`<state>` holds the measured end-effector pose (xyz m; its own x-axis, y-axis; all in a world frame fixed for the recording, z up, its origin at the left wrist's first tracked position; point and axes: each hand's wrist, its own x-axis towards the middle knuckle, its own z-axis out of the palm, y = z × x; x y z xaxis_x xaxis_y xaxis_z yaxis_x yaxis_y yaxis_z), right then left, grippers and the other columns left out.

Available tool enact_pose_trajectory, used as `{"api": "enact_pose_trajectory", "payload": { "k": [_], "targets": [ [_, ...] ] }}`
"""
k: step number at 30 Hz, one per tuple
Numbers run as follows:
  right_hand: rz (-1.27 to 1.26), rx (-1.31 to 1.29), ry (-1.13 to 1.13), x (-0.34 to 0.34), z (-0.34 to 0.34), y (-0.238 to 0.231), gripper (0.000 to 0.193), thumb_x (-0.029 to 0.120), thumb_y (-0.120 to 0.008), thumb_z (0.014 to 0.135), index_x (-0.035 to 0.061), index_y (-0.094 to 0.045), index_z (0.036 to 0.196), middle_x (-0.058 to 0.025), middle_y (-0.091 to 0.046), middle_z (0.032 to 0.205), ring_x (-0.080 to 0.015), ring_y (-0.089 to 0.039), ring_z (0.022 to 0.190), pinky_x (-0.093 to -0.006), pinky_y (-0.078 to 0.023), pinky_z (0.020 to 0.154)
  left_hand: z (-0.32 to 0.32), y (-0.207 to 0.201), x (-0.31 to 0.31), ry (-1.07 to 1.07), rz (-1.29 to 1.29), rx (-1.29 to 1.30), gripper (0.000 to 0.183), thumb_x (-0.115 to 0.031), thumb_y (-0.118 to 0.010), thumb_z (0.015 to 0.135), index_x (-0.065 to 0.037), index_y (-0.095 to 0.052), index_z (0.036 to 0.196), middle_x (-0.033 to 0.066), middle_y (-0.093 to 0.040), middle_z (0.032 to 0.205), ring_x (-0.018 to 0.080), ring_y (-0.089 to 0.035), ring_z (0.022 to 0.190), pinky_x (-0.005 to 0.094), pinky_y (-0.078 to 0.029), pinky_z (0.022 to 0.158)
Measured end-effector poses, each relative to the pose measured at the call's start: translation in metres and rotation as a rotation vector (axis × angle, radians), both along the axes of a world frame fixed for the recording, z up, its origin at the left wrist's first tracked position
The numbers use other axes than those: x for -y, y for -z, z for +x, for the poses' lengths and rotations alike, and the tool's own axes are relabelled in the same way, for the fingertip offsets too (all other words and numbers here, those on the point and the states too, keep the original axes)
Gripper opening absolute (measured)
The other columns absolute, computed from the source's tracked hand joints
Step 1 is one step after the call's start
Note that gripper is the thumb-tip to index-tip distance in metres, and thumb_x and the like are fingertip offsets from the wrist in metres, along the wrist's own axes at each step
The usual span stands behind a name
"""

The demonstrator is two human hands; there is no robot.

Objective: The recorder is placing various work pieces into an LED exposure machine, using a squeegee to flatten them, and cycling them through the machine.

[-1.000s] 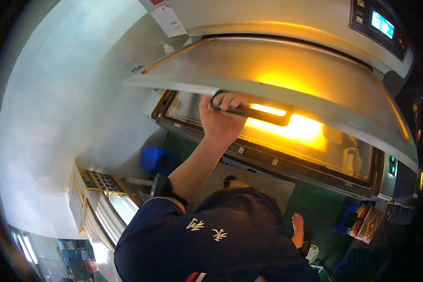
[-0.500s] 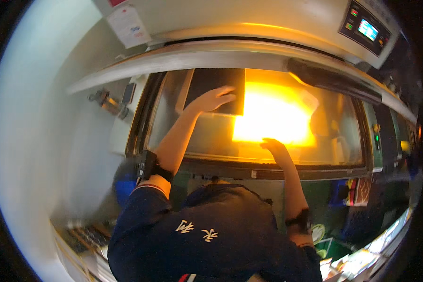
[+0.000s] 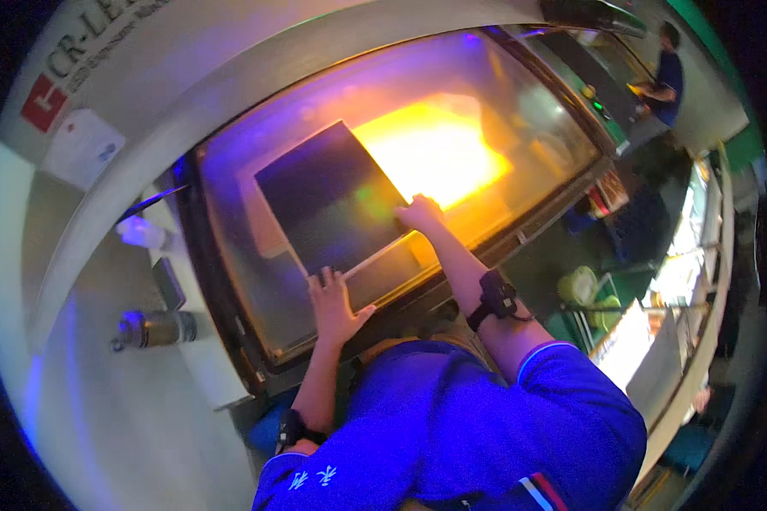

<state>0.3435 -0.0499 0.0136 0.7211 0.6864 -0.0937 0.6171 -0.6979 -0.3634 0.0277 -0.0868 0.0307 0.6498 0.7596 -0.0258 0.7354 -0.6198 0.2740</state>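
Note:
A dark, flat rectangular panel (image 3: 328,196) with a pale near edge lies on the glass bed (image 3: 273,328) of a large lit machine. At its near left corner rests my left hand (image 3: 333,308), open, fingers spread and their tips touching the edge. My right hand (image 3: 422,215) is at the panel's right edge with its fingers bent closed around that edge; the fingertips are partly hidden. Just beyond the right hand, a strong yellow-white light (image 3: 439,149) glows through the glass, right beside the panel.
Above the far side arches the machine's raised pale lid (image 3: 230,72). A dark frame (image 3: 222,281) borders the glass. Left of it, a metal cylindrical fitting (image 3: 158,328) sits by a pale ledge. A co-worker (image 3: 666,81) stands at the far right. Green baskets (image 3: 579,287) and bright racks are nearer right.
The view has turned, and purple light now tints the scene. My left hand has gone from above the panel to its near corner. My right hand has moved left onto the panel's edge.

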Motion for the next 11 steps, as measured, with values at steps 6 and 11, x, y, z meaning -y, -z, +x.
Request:
{"api": "enact_pose_trajectory", "payload": {
  "k": [6,11],
  "targets": [
    [-0.053,-0.658,-0.242,0.063,0.016,0.003,0.062,0.061,-0.064,0.082,0.0003,-0.070,0.075,-0.0107,-0.062,0.059,-0.0231,-0.060,0.057,-0.0390,-0.049,0.059,-0.038,0.003,-0.006,0.198,-0.065,0.046,0.101,-0.067,-0.059,0.081,0.004,-0.031,0.147,0.0269,-0.019,0.158,0.0518,-0.010,0.145,0.0610,-0.011,0.116],
    [0.181,-0.740,0.104,0.189,-0.015,-0.036,0.065,0.060,-0.059,0.088,0.0076,-0.063,0.126,-0.0252,-0.064,0.121,-0.0342,-0.061,0.114,-0.0420,-0.045,0.100,-0.031,0.021,-0.003,0.384,-0.064,0.053,0.099,-0.076,-0.038,0.088,0.003,-0.033,0.147,0.0270,-0.024,0.156,0.0529,-0.012,0.144,0.0723,-0.002,0.109]
  ]
}}
